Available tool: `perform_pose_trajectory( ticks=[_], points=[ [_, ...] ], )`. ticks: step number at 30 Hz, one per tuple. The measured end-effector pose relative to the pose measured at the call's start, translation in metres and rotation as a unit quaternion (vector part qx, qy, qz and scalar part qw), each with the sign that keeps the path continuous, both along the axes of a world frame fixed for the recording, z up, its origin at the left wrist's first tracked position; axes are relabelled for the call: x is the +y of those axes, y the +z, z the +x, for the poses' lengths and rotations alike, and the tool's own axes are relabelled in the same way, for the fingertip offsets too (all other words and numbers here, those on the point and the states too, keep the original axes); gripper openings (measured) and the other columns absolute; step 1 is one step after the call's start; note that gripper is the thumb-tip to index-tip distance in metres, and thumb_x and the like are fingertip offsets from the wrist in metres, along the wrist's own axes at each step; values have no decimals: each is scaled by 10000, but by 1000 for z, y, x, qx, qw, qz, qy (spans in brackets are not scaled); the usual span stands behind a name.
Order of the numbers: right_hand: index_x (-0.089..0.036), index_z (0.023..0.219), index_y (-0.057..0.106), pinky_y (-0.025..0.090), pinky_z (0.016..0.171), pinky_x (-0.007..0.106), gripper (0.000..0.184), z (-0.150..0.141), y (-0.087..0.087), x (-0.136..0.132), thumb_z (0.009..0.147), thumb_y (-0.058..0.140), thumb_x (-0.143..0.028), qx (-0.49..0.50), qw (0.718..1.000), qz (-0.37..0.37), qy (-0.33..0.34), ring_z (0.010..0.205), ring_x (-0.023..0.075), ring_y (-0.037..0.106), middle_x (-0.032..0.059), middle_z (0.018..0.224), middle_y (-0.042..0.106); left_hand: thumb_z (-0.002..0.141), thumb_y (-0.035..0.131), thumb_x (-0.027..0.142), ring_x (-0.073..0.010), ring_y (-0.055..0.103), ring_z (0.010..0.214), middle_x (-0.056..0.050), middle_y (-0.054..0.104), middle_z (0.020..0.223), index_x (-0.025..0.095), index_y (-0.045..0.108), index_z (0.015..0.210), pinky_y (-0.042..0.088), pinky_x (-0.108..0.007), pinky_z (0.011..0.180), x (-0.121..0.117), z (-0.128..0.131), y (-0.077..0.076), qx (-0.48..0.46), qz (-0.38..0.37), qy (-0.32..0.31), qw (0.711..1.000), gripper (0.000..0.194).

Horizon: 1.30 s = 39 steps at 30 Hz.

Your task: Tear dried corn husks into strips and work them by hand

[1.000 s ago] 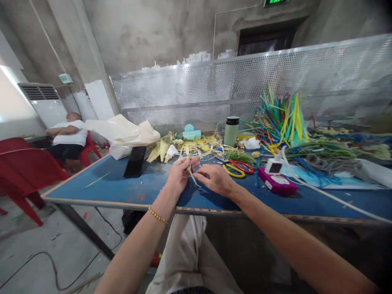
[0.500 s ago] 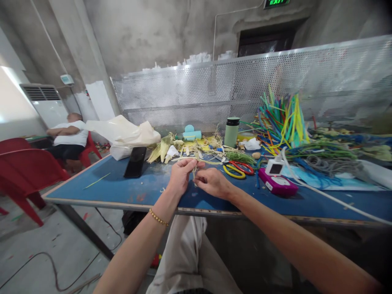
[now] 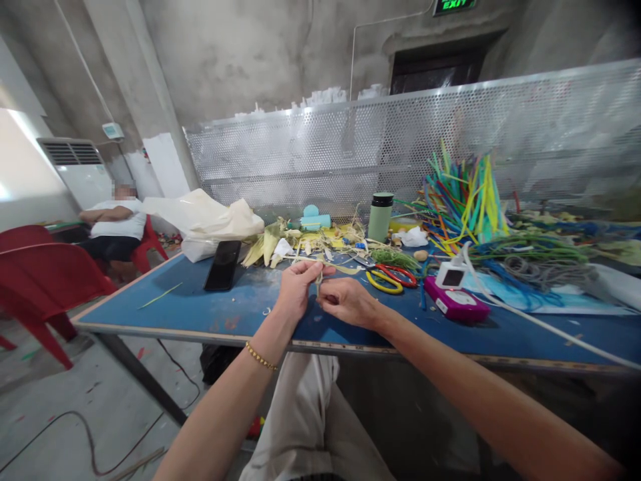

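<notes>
My left hand (image 3: 295,288) and my right hand (image 3: 347,302) meet above the near part of the blue table (image 3: 200,310). Both are closed in a pinch on a thin pale straw strip (image 3: 319,279) held between them. My left wrist wears a gold bead bracelet (image 3: 259,356). Just beyond the hands lies a heap of dried husks and straw scraps (image 3: 310,242). Scissors with red and yellow handles (image 3: 393,276) lie to the right of my right hand.
A black phone (image 3: 223,264) and a white plastic bag (image 3: 200,217) lie at left. A green flask (image 3: 379,216), coloured strips (image 3: 463,194), a magenta device (image 3: 457,300) and a white cable (image 3: 541,321) sit right. A perforated metal screen (image 3: 400,147) backs the table. A person sits on a red chair (image 3: 145,244).
My right hand has moved left to meet my left hand, and the pale strip, which hung loose between them, is now gathered between the fingers of both.
</notes>
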State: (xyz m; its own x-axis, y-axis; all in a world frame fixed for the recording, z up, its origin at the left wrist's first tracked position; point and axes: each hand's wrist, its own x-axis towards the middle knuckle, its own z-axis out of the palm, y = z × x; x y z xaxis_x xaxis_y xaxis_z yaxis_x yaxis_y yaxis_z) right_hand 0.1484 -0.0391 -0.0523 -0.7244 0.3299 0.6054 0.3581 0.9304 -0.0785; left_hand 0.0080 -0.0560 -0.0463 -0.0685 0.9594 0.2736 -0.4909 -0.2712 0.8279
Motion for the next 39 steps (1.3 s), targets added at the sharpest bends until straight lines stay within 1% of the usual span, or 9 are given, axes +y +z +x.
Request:
perform_pose_trajectory(
  ticks=[8,11,15,18,22,27,33,36,39],
  points=[
    [-169,634,518,322,600,235,216,2,1,-5,849,536,-171,-9,1000,23,17,608,111,458,3,638,548,621,785,343,-147,613,641,-53,680,664,126,661,701,469,-286,669,2,-1,-2,35,14,-1,999,262],
    [-173,597,503,327,591,235,309,9,8,-12,894,522,-260,53,998,29,14,588,106,442,-7,606,506,647,764,332,-108,553,572,-29,651,624,126,658,687,425,-243,589,2,0,-3,104,49,27,993,235],
    [-170,629,555,328,573,242,313,22,22,-6,911,493,-291,250,962,27,-112,552,104,412,-10,582,476,655,750,345,-52,369,434,-13,615,563,124,642,672,254,-215,443,1,3,-5,190,55,1,980,247],
    [-160,662,607,342,587,250,318,30,32,8,906,491,-328,243,955,-25,-170,599,119,464,22,643,555,671,736,367,-45,318,427,-21,620,580,125,650,684,192,-222,430,0,4,-7,230,45,-33,971,257],
    [-154,720,683,364,604,245,226,29,42,18,816,596,-338,100,981,-106,-129,641,129,510,38,701,630,684,725,353,-52,325,439,-29,614,575,121,675,662,191,-232,436,-1,4,-9,285,51,-35,957,239],
    [-134,677,671,359,554,222,85,12,56,28,698,600,-176,25,979,-178,-96,587,109,521,14,627,625,629,760,332,-54,335,431,-40,637,575,114,689,670,212,-228,432,2,3,-9,253,20,-15,967,233],
    [-140,662,597,359,496,209,84,2,75,51,682,606,-221,89,962,-256,-35,512,82,472,-18,565,561,563,805,343,-53,387,442,-46,659,602,121,709,783,233,-213,442,15,-5,8,195,-14,4,981,327],
    [-144,701,584,364,467,211,128,2,74,55,693,618,-268,128,939,-320,0,474,73,459,-28,567,549,538,819,334,-54,393,439,-50,650,587,115,705,735,220,-219,439,18,-10,19,216,-12,-7,976,316],
    [-143,703,579,367,455,207,153,3,65,54,708,625,-289,136,927,-350,16,467,67,461,-33,564,538,546,813,352,-49,339,416,-57,640,564,102,716,706,177,-230,429,19,-15,21,255,-13,-12,967,312]
  ],
)
